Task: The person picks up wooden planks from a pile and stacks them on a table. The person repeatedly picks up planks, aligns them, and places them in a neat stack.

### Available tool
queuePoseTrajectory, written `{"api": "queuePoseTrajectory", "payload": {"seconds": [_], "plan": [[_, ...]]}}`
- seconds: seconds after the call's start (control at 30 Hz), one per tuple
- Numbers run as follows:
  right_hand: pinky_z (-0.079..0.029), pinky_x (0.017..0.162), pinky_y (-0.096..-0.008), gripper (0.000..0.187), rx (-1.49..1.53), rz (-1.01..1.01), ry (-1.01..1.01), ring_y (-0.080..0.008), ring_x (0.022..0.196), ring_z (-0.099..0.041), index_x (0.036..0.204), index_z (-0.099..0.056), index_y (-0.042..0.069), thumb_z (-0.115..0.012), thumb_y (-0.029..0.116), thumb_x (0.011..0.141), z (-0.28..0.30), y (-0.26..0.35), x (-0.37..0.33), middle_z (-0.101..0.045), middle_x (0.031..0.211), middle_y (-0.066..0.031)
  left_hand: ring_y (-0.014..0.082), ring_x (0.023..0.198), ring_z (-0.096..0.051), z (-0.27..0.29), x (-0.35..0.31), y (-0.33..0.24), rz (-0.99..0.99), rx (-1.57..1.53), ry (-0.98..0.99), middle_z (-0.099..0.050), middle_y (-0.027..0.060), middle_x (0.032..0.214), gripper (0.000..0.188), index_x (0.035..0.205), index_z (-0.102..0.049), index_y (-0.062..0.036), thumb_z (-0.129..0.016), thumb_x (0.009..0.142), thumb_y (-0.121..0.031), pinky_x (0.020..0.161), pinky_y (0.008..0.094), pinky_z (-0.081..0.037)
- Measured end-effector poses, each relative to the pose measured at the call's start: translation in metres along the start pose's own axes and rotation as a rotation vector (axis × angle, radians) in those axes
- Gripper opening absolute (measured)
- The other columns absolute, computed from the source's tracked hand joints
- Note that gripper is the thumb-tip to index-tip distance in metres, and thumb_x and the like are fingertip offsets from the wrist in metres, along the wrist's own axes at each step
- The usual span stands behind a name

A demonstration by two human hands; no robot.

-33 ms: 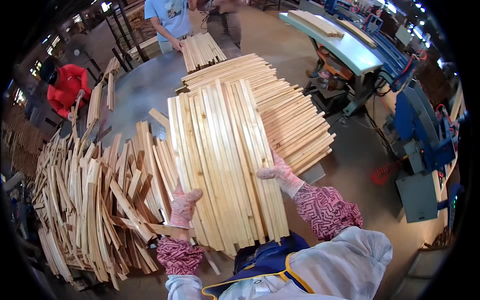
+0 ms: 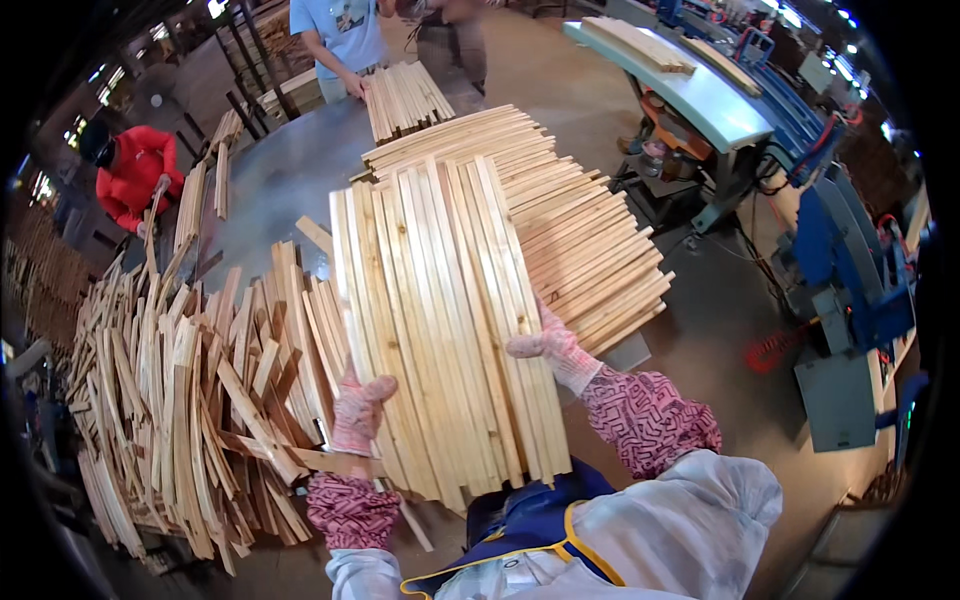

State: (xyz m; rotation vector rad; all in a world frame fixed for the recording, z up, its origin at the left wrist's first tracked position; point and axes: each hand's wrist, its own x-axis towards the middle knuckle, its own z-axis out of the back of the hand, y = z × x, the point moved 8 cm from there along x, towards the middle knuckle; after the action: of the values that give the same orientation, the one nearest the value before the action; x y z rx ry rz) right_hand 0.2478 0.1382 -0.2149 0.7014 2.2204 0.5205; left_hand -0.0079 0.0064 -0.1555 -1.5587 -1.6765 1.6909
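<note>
Between my gloved hands I carry a broad bundle of pale wooden strips, lined up side by side, its near end close to my blue apron. My left hand grips the left edge, thumb on top. On the right edge my right hand is closed the same way; the fingers under the bundle are hidden on both sides. Just beyond and to the right lies a neat stack of wooden strips, partly covered by the bundle. A loose heap of strips lies by my left hand.
A metal table stretches ahead. At its far end a person in light blue touches a smaller strip stack; a person in red handles strips at left. A machine table and blue machinery stand at right.
The bundle and both my hands have shifted very slightly to the left. My grip on it is the same.
</note>
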Motion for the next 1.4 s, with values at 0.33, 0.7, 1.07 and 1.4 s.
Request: {"api": "queuePoseTrajectory", "payload": {"seconds": [0.33, 0.7, 1.07, 1.4], "plan": [[-0.04, 0.109, -0.0423, 0.122, 0.089, 0.16, 0.01, -0.0335, 0.134, -0.04, 0.155, -0.014, 0.012, -0.085, -0.001, 0.056, 0.08, 0.156, 0.068, -0.038, 0.147, -0.0167, 0.0145, 0.095, -0.061, -0.171, 0.149, -0.072, 0.032, 0.35, 0.072, -0.061, 0.0006, 0.115, 0.083, 0.146, -0.04, -0.0106, -0.076, 0.072, -0.008, 0.079, 0.0256, -0.053], [-0.058, 0.082, -0.0334, 0.112, 0.336, 0.346, -0.144, -0.0244, 0.111, -0.058, 0.155, -0.007, 0.029, -0.071, -0.012, 0.073, 0.081, 0.26, 0.099, -0.042, 0.14, -0.0141, 0.0191, 0.115, -0.057, -0.345, 0.283, -0.18, 0.013, 0.54, 0.374, -0.06, 0.003, 0.125, 0.087, 0.14, -0.047, -0.0073, -0.087, 0.064, -0.013, 0.099, 0.032, -0.045], [-0.051, 0.087, -0.0359, 0.06, -0.73, -0.321, -0.13, -0.0248, 0.096, -0.065, 0.133, -0.054, 0.005, -0.063, 0.046, 0.089, 0.175, 0.221, 0.11, -0.07, 0.1, -0.0135, 0.0341, 0.112, -0.058, -0.396, 0.537, 0.002, -0.359, 1.918, 0.045, -0.06, 0.0195, 0.122, 0.072, 0.131, -0.058, -0.0171, -0.037, 0.089, -0.072, 0.094, 0.0438, -0.045], [-0.053, 0.059, -0.0279, 0.039, -0.294, -0.288, -0.287, -0.0135, 0.064, -0.062, 0.11, -0.066, 0.002, -0.061, 0.037, 0.094, 0.18, 0.225, 0.126, -0.069, 0.084, -0.0063, 0.0326, 0.116, -0.058, -0.427, 0.516, -0.028, 0.098, 1.904, 0.132, -0.063, 0.0187, 0.121, 0.066, 0.117, -0.064, -0.0111, -0.035, 0.092, -0.065, 0.097, 0.0455, -0.046]]}}
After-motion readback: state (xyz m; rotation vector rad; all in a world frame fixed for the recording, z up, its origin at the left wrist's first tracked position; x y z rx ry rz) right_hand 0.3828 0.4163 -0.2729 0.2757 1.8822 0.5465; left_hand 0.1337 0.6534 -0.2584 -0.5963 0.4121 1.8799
